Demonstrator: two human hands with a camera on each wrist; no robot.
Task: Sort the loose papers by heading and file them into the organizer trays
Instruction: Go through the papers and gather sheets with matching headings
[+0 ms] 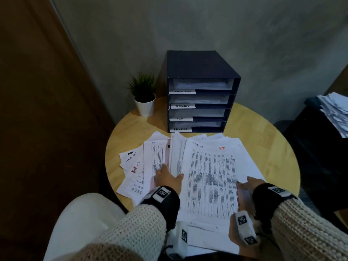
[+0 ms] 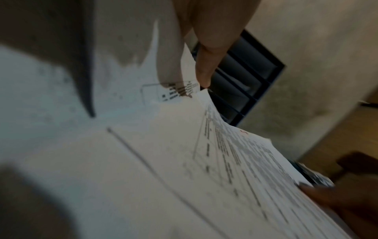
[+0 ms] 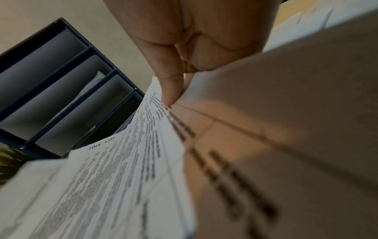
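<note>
Papers (image 1: 212,178): loose pile spread across the near half of the round worktop (image 1: 263,147), top sheet headed "Task list".
Right hand (image 1: 250,185): fingers (image 3: 169,90) pinch the right edge of that top sheet, thumb on top.
Left hand (image 1: 169,178): fingers lie flat and spread among the sheets to the left, pinning them (an "H.R" page shows there).
Advice: peel one sheet only; keep the left palm down so the neighbours stay put.
Organizer (image 1: 201,91): far side, four labelled trays; the top label reads "Task list", so lift high and slide in flat.

Matt wooden table (image 1: 263,140), paper sheets (image 1: 212,178)
</note>
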